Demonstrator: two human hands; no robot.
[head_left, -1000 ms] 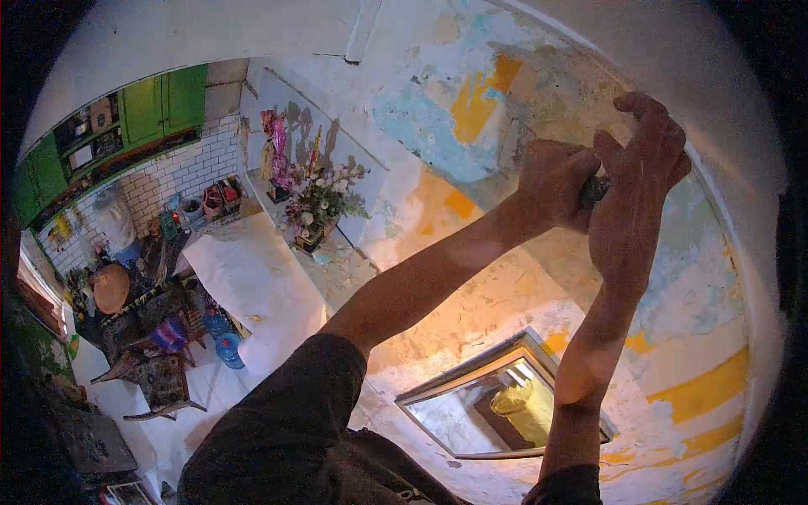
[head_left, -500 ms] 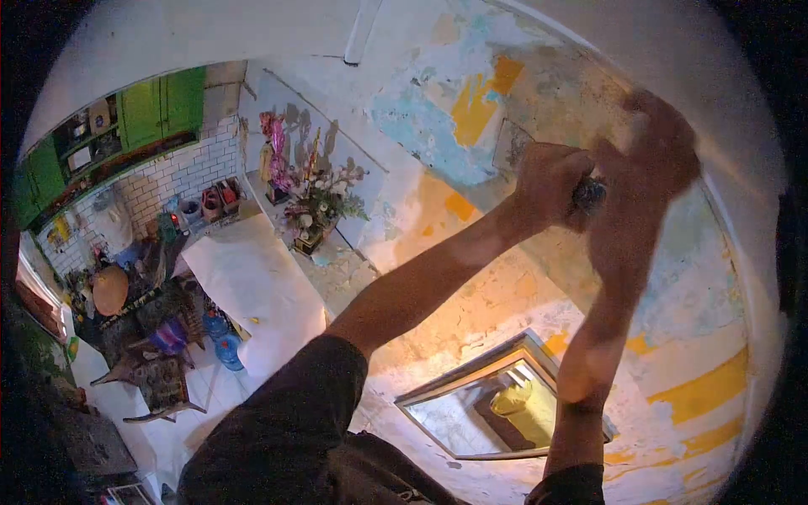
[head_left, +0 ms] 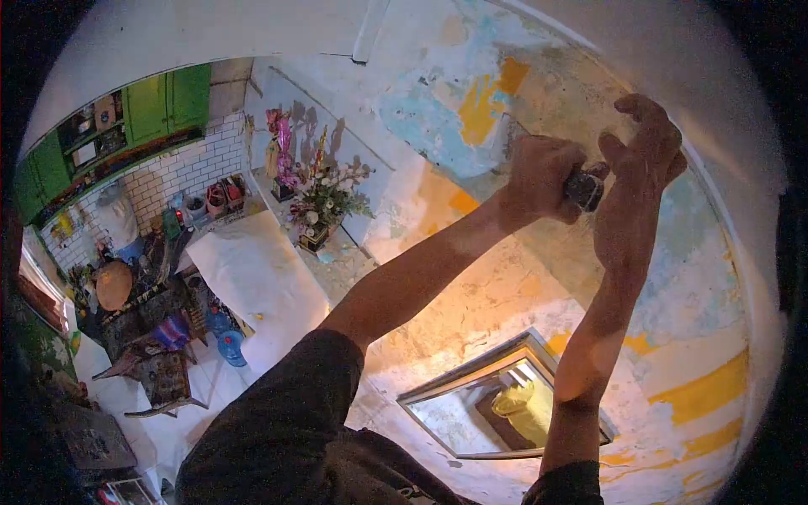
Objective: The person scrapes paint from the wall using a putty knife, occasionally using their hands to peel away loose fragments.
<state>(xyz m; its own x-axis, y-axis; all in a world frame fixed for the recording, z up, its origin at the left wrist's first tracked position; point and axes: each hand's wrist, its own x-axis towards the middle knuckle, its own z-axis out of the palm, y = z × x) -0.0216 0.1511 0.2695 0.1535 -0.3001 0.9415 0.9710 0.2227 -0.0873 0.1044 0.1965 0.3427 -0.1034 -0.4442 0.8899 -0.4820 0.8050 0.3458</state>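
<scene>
My left hand [head_left: 543, 172] is closed in a fist around the dark handle of a scraper [head_left: 583, 190], whose rounded end points toward me. A flat greyish blade shows faintly beyond the knuckles, close to the wall; whether it touches is hard to tell. My right hand [head_left: 635, 181] is just right of the handle end, its fingers bent but spread apart, holding nothing. Behind both hands is a wall [head_left: 513, 278] with patchy, peeling paint in pale blue, orange and cream.
Low on the wall hangs a framed mirror [head_left: 471, 417]. To the left stand a flower arrangement [head_left: 324, 202], a white-covered table [head_left: 257, 269], a wooden chair [head_left: 164, 379] and blue water bottles [head_left: 230, 348]. Green cabinets [head_left: 147, 114] hang farther back.
My right hand has drawn slightly away from the handle end and its fingers have opened out. My left hand keeps its hold on the scraper, nearly in the same place.
</scene>
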